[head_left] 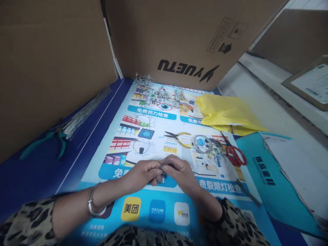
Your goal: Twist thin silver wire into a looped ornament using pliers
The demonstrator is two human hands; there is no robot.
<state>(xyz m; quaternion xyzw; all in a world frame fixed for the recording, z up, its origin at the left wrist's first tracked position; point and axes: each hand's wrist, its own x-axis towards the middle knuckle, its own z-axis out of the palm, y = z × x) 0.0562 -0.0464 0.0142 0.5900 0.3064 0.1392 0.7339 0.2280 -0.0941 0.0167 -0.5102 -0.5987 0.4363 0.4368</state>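
My left hand and my right hand meet fingertip to fingertip above the printed sheet. Both are closed in a pinch; whatever sits between the fingers is too small to make out. Just beyond them lie yellow-handled pliers, spread open, beside a round coil of wire. A thin wire ring rests on the sheet beyond my left hand. Red-handled scissors lie to the right, next to a tangle of thin wire.
Cardboard walls stand at the back and left. Teal-handled pliers and a bundle of straight wires lie at left. A yellow bag and teal packaging are at right. Wire shapes lie at the back.
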